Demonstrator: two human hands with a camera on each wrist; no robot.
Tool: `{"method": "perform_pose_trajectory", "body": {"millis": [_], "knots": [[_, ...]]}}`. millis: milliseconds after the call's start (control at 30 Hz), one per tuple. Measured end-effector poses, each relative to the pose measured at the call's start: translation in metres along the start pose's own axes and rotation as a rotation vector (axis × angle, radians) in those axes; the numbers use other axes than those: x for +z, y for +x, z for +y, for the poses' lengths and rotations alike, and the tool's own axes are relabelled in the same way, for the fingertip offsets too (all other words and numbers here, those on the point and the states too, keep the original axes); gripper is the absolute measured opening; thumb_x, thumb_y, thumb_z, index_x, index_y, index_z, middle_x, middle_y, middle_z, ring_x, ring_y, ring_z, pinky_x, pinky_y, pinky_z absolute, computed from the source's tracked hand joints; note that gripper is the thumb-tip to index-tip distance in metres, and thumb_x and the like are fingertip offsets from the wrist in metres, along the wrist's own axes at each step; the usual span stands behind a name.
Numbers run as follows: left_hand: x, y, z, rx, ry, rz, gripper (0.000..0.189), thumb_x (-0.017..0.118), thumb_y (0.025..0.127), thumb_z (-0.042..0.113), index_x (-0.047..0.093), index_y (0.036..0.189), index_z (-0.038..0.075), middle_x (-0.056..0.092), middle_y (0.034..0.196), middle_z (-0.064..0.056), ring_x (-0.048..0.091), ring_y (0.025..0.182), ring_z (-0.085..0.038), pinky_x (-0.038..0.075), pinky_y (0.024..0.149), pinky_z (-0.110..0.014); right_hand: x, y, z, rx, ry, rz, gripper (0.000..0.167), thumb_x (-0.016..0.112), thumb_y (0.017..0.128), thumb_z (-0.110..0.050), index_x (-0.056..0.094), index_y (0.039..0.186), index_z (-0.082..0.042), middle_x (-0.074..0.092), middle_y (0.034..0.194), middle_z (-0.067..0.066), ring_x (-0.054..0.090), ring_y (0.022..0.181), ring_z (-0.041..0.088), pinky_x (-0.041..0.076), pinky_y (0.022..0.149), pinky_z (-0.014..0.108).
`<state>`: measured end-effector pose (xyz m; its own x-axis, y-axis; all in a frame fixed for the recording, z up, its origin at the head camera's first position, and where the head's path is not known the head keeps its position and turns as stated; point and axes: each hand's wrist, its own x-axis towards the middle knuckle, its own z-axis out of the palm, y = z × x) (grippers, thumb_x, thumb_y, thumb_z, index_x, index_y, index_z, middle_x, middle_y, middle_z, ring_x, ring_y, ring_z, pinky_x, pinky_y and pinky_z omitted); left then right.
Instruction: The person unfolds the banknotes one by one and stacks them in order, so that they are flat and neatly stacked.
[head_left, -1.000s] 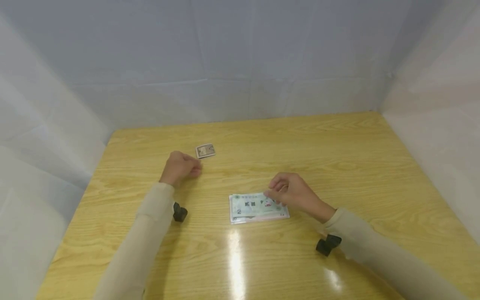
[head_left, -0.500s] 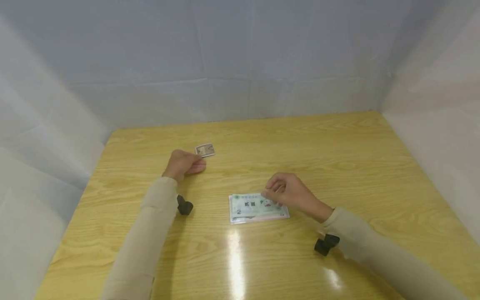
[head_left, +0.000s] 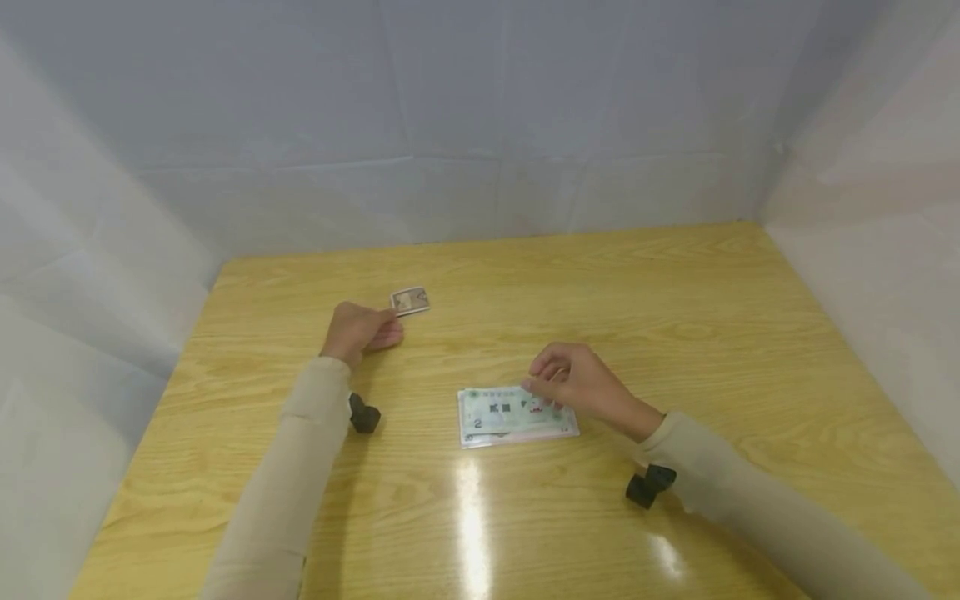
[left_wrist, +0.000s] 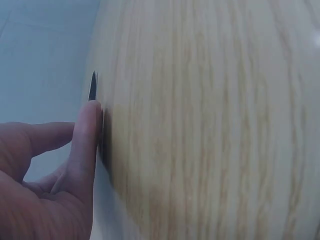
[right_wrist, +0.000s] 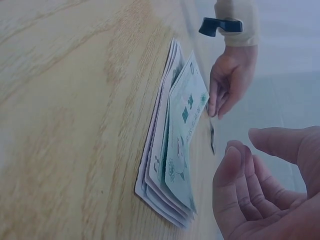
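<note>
Green banknote [right_wrist: 186,125] marked "2" lies on top of a loose stack of paler notes [right_wrist: 160,145] on the table, the sheets slightly fanned. Over the stack's far right corner hovers my right hand [head_left: 581,383]; in the right wrist view its thumb and index fingertip are apart with nothing between them. A small brown-and-white rectangle, like a card or folded note [head_left: 410,301], lies farther back on the left. My left hand [head_left: 360,329] is at its near left corner, a fingertip overlapping the dark edge [left_wrist: 93,86] in the left wrist view, other fingers loosely bent.
A wooden table [head_left: 675,317] with a light reflection near its front carries everything. Pale sheeting hangs behind the table [head_left: 480,125] and on both sides. Black wrist cameras [head_left: 364,414] sit at the cuffs of both beige sleeves.
My left hand moves right toward the small rectangle, then slightly back left, staying at its near edge. My right hand shifts slightly left over the stack. The notes stay in place.
</note>
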<state>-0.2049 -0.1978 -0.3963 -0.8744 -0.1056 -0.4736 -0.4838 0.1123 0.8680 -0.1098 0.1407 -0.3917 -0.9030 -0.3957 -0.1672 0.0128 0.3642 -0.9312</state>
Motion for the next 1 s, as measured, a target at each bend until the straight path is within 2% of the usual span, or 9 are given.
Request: {"method": "perform_pose_trajectory", "body": {"millis": [167, 367, 567, 767, 1000], "knots": [[-0.001, 0.006, -0.001, -0.041, -0.066, -0.015, 0.040, 0.061, 0.102, 0.010, 0.053, 0.132, -0.014, 0.074, 0.077, -0.006, 0.074, 0.068, -0.011, 0.062, 0.078, -0.024, 0.000, 0.001, 0.001, 0.007, 0.005, 0.001, 0.022, 0.075, 0.093, -0.019, 0.065, 0.103, -0.002, 0.067, 0.094, 0.012, 0.067, 0.076, 0.030, 0.063, 0.064, 0.040], [0.005, 0.011, -0.003, -0.067, -0.121, -0.034, 0.041, 0.061, 0.102, 0.006, 0.050, 0.136, -0.013, 0.074, 0.077, -0.006, 0.075, 0.070, -0.012, 0.062, 0.079, -0.023, -0.001, 0.002, 0.001, 0.032, -0.020, 0.014, 0.020, 0.075, 0.094, -0.018, 0.066, 0.103, -0.002, 0.067, 0.094, 0.011, 0.067, 0.075, 0.029, 0.063, 0.064, 0.039], [0.015, 0.005, -0.001, -0.062, -0.047, -0.087, 0.036, 0.059, 0.102, 0.005, 0.053, 0.130, -0.017, 0.074, 0.076, -0.006, 0.074, 0.066, -0.011, 0.062, 0.076, -0.023, -0.005, 0.008, 0.000, 0.060, -0.049, 0.019, 0.019, 0.074, 0.095, -0.017, 0.066, 0.105, -0.002, 0.068, 0.096, 0.011, 0.068, 0.076, 0.026, 0.064, 0.068, 0.036], [0.027, 0.001, 0.001, -0.023, 0.027, -0.132, 0.032, 0.059, 0.100, 0.003, 0.056, 0.123, -0.020, 0.073, 0.075, -0.008, 0.072, 0.063, -0.011, 0.063, 0.072, -0.023, -0.008, 0.033, -0.004, 0.127, 0.037, 0.025, 0.019, 0.071, 0.096, -0.016, 0.068, 0.108, -0.001, 0.068, 0.101, 0.013, 0.071, 0.087, 0.026, 0.065, 0.078, 0.035], [0.047, -0.003, -0.003, 0.011, 0.048, -0.181, 0.028, 0.060, 0.098, -0.001, 0.058, 0.117, -0.022, 0.073, 0.077, -0.013, 0.072, 0.063, -0.014, 0.064, 0.070, -0.026, -0.008, 0.064, -0.005, 0.185, 0.162, 0.007, 0.027, 0.069, 0.096, -0.012, 0.066, 0.118, 0.002, 0.070, 0.112, 0.018, 0.071, 0.098, 0.030, 0.063, 0.087, 0.036]]}}
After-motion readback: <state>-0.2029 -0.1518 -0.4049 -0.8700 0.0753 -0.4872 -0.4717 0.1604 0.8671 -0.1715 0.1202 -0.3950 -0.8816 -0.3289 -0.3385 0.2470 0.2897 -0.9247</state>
